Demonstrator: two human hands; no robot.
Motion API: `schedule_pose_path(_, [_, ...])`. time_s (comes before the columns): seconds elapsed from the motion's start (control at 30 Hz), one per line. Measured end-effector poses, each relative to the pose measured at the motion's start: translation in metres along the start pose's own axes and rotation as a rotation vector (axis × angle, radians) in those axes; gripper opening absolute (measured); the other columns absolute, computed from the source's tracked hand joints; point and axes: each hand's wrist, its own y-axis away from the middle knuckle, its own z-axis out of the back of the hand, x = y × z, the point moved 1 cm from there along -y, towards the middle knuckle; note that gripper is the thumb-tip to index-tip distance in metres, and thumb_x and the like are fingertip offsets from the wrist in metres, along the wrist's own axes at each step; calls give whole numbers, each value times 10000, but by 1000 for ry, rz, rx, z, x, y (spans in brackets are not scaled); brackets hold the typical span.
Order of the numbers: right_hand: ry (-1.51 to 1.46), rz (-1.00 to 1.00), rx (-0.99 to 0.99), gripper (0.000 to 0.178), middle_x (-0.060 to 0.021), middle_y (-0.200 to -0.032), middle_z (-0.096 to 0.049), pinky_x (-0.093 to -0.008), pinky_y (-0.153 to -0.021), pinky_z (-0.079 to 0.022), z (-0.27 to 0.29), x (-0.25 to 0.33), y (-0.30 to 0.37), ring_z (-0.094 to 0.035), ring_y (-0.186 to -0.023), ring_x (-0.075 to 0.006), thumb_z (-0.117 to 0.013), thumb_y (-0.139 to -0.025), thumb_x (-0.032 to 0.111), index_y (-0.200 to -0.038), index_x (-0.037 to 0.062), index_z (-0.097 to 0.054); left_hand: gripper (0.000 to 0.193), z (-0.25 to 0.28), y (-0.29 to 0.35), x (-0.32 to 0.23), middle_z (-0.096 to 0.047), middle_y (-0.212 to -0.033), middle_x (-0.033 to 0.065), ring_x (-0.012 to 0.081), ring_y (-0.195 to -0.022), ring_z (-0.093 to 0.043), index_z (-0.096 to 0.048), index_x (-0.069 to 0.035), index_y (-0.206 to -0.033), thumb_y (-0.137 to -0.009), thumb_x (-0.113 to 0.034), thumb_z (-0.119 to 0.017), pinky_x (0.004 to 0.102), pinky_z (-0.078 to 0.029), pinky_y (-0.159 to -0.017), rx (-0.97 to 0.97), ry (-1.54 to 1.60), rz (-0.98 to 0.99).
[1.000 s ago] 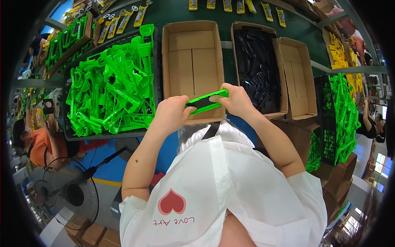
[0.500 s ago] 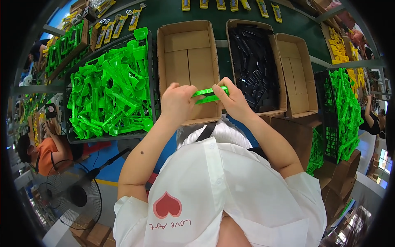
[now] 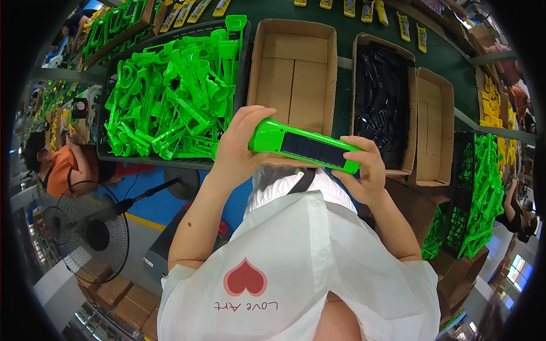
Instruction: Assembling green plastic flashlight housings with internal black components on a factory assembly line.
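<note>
Between my two hands is a bright green plastic flashlight-shaped casing [image 3: 268, 136], its long dark panel [image 3: 310, 149] turned up into view. The wider end sits in my left hand [image 3: 239, 142], fingers closed round it. My right hand [image 3: 367, 170] grips the narrower end, fingers over its top edge and thumb below. The casing is held in front of my body, over the near edge of an open cardboard box [image 3: 293, 68]. Left of that box, a heap of similar green casings [image 3: 170, 96] fills a black crate.
Flat black pieces [image 3: 384, 108] fill a cardboard box on the right, beside another cardboard box [image 3: 435, 125]. A second crate of green casings [image 3: 483, 193] stands far right. Yellow items [image 3: 404, 25] line the table's far side. A standing fan [image 3: 96, 233] and a seated person [image 3: 65, 165] are at left.
The casing has turned from its narrow edge to show its broad panel side, with my right hand now lower at its end. The whole view has shifted, so the boxes sit further right.
</note>
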Motion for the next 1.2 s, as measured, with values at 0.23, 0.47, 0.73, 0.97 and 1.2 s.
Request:
schedule_pose_path(0.23, [-22, -5, 2, 411, -170, -1073, -503, -326, -746, -466, -6, -2, 5, -549, -918, -283, -716, -616, 1, -949, 68, -485, 533, 0, 6, 2, -502, -1022, 116, 274, -896, -524, -481, -54, -1071, -574, 84, -613, 316, -442, -736, -23, -45, -52])
schedule_pose_path(0.47, [40, 35, 11, 396, -170, -1051, -508, -315, -747, -466, -8, -2, 5, -552, -917, -275, -707, -633, 6, -958, 64, -488, 512, -3, 9, 8, -482, -1036, 110, 297, -855, -529, -476, -52, -1072, -595, 46, -632, 319, -456, -693, -36, -66, -59])
schedule_pose_path(0.73, [108, -647, 235, 326, -174, -851, -549, -354, -658, -452, -32, -55, 22, -572, -773, -300, -494, -852, 280, -1026, 7, -454, 300, -42, 17, 69, -531, -869, 139, 306, -779, -555, -527, -16, -877, -652, -149, -673, 373, -457, -662, 433, -557, 409])
schedule_pose_path(0.97, [1004, -673, -43, 274, -169, -842, -536, -407, -652, -464, 54, -136, 28, -556, -753, -346, -615, -733, 214, -906, 32, -507, 345, -87, 17, 70, -488, -954, 128, 294, -943, -480, -523, -43, -919, -646, -184, -680, 379, -431, -778, 501, -456, 160])
schedule_pose_path(1.2, [772, -702, 289, 481, -170, -992, -475, -366, -841, -406, 37, -128, -2, -472, -971, -326, -721, -587, 178, -1015, 40, -554, 330, -105, -11, 128, -465, -1131, 126, 284, -1068, -419, -523, -34, -960, -686, -181, -635, 395, -380, -867, 504, -729, 175])
